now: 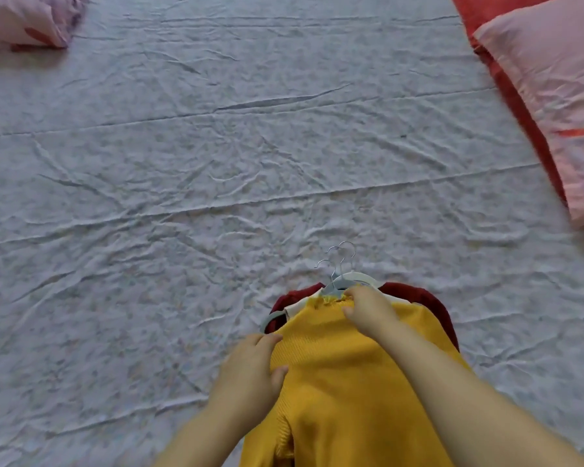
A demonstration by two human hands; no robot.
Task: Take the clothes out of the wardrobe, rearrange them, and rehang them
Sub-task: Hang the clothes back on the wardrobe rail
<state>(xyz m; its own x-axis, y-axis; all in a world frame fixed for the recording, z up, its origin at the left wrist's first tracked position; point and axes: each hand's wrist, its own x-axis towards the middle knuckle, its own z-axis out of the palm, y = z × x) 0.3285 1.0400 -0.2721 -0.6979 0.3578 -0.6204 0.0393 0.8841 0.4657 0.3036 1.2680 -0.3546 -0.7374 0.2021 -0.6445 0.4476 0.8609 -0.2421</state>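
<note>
A yellow ribbed top (344,382) lies uppermost on a small stack of hung clothes at the near edge of the bed. Beneath it a white garment (295,305) and a dark red garment (429,301) peek out. Several wire-hooked hangers (343,264) stick out past the collars, one white and one grey. My right hand (368,310) grips the yellow top at its collar, fingers curled over the neckline and hanger. My left hand (250,369) holds the top's left shoulder, thumb on the fabric and fingers over the edge.
The stack rests on a wrinkled pale lilac bedsheet (216,163) that fills most of the view. A pink pillow (553,96) on a red blanket (516,102) lies at the right. Another pink pillow (24,21) sits at the far left corner.
</note>
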